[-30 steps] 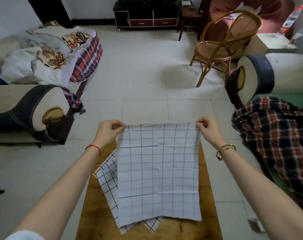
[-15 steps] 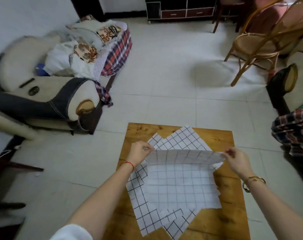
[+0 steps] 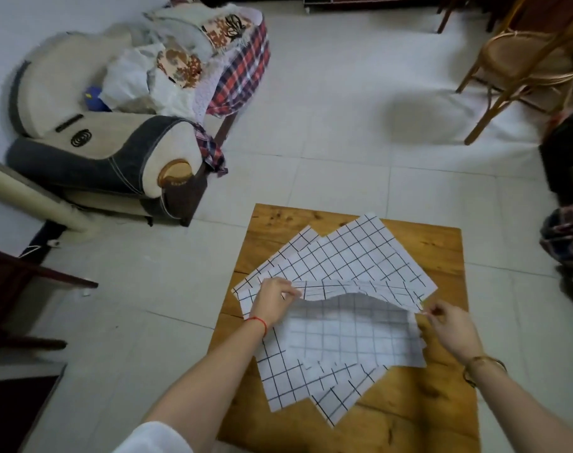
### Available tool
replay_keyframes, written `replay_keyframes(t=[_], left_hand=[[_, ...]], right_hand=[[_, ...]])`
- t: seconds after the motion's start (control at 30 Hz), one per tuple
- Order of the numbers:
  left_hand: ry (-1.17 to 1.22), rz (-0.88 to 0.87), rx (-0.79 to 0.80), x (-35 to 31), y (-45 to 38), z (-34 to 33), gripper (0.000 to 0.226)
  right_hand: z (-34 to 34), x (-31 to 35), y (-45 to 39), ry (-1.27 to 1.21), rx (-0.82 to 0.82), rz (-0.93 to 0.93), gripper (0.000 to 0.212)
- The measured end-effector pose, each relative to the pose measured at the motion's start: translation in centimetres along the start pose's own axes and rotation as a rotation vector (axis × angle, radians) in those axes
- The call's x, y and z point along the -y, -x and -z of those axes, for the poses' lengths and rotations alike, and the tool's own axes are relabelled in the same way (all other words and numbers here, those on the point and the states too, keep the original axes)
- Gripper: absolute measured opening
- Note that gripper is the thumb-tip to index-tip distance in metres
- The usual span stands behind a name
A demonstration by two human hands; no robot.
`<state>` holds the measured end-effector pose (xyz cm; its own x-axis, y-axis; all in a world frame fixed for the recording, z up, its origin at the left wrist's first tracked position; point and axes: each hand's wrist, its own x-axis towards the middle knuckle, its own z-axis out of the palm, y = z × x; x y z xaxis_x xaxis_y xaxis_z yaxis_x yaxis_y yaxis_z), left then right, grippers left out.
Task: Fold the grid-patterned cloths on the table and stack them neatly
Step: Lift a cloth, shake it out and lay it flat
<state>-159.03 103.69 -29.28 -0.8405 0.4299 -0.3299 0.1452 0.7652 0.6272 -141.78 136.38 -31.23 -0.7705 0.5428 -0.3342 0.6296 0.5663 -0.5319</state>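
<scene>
- The top grid-patterned cloth (image 3: 354, 335) lies near the middle of the wooden table (image 3: 442, 250), its far edge lifted and curling toward the person while its near part rests on the cloths below.
- The left hand (image 3: 273, 300) pinches the far-left corner of that cloth between thumb and fingers; the right hand (image 3: 455, 325) pinches the far-right corner the same way, so both hands are clamped on one edge, well apart from each other.
- Judged from this, the first fold of the top cloth is just under way: the held edge is not yet brought down onto the near edge.
- No folded cloth and no stack shows anywhere on the table, so nearly the whole task seems left.
- Under the held cloth lies a fanned pile of unfolded cloths (image 3: 340, 256), turned at angles to the table edge, corners poking out at the far side and the near side.
- Count of cloths: one in hand, and by the offset corners at least three beneath it; the exact number I cannot tell, since they overlap.
- Count of hands: two, the left with a red string (image 3: 258, 321) at the wrist, the right with a gold bangle (image 3: 483, 364).
- One table; beyond it one beige armchair (image 3: 98, 152) piled with plaid and patterned fabrics at the left, and one rattan chair (image 3: 524, 67) at the far right.
</scene>
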Motion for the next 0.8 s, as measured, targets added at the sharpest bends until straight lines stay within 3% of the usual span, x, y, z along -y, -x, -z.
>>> replay_keyframes(t=[0.27, 0.5, 0.8], left_hand=[[-0.045, 0.042, 0.003, 2.8, 2.1, -5.0, 0.017], [-0.093, 0.043, 0.028, 4.7, 3.8, -8.5, 0.024], [-0.109, 0.159, 0.079, 6.6, 4.3, -11.3, 0.039]], right_hand=[[-2.6, -3.6, 1.7, 0.066, 0.093, -0.045, 0.026], [-4.3, -5.2, 3.0, 0.116, 0.118, -0.020, 0.012], [-6.5, -6.8, 3.7, 0.157, 0.217, -0.053, 0.011]])
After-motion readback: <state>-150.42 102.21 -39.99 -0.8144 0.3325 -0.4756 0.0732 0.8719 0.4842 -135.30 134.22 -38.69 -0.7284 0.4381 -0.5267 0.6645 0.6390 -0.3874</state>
